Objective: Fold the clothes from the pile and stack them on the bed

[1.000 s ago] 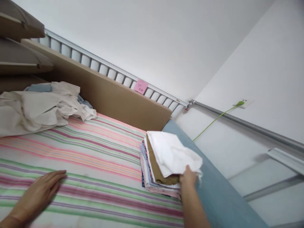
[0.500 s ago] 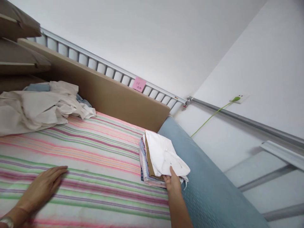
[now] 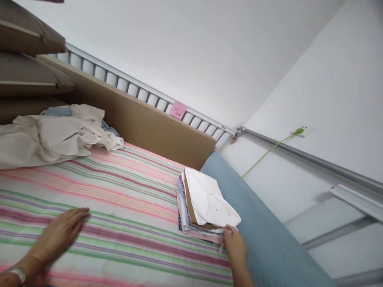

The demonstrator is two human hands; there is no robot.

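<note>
A stack of folded clothes (image 3: 191, 229) rests on the striped bedsheet (image 3: 128, 187) beside the blue padded edge. Its topmost piece is a white folded garment (image 3: 209, 199), with a brown layer and several patterned ones below. My right hand (image 3: 235, 244) is at the stack's near right corner, its fingers closed on the white garment's edge; the fingertips are partly hidden. A small white string or strip hangs beside them. Flat on the sheet at the left lies my left hand (image 3: 64, 228), fingers extended and holding nothing.
A crumpled pile of white and blue cloth (image 3: 56, 137) lies at the back left, near stacked brown cushions (image 3: 30, 75). A brown board (image 3: 143, 127) runs along the rail, which bears a pink note (image 3: 178, 110). The blue padded edge (image 3: 251, 207) borders the right.
My right hand has shifted right along the stack's near edge to its corner. The stack stays in place; my left hand stays flat on the sheet. The view has shifted slightly.
</note>
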